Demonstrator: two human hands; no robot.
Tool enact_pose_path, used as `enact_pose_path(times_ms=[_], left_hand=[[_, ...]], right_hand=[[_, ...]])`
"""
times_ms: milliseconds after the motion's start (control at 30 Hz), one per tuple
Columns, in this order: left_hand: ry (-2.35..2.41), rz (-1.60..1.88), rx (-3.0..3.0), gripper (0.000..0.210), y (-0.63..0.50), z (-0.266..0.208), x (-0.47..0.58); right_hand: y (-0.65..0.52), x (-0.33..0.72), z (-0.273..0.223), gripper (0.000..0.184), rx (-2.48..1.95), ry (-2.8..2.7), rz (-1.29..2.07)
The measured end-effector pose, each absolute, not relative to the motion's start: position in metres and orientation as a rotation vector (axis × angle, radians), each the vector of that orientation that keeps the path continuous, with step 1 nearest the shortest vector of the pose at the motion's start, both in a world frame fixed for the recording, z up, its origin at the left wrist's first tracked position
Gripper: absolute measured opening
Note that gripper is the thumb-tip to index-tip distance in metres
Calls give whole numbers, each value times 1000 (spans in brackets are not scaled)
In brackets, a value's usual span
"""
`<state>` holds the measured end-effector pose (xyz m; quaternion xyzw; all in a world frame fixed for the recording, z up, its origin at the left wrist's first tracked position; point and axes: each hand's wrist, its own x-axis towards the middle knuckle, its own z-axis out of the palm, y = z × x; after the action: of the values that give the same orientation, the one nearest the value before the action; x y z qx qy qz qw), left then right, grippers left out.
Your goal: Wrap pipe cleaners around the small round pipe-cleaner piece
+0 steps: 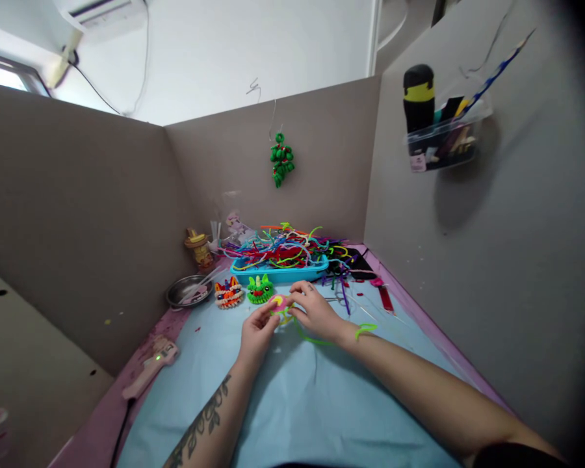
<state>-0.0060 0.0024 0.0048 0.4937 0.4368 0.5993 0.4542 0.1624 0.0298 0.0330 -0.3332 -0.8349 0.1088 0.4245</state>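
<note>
Between my two hands is a small pink and yellow pipe-cleaner figure (279, 301), held just above the blue cloth. My left hand (259, 330) pinches its left side between thumb and fingers. On its right side, the fingertips of my right hand (313, 310) are closed at the edge of the piece. A bright green pipe cleaner (312, 339) trails from there under my right wrist, and its end shows beyond the forearm. Behind my left hand stand a finished-looking green animal head (260, 290) and an orange and white one (229, 293).
A blue tray (279, 275) heaped with coloured pipe cleaners stands at the back. To the left are a metal bowl (189, 292) and a lit glue gun (152, 367). Scissors (332, 299) and loose scraps lie right. Grey partitions (273, 208) enclose the table.
</note>
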Motion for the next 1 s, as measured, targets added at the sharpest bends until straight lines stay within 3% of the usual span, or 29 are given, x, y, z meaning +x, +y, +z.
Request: enact_pose_path(times_ms=[333, 733, 1000], left_hand=[[1145, 1410, 1520, 34, 2, 0, -8], [1208, 1405, 1618, 27, 3, -4, -13], [1172, 1397, 1647, 21, 2, 0, -13]], right_hand=[[32, 162, 24, 14, -779, -2224, 149], [32, 159, 21, 11, -802, -2124, 334], [39, 165, 21, 26, -789, -2008, 519]])
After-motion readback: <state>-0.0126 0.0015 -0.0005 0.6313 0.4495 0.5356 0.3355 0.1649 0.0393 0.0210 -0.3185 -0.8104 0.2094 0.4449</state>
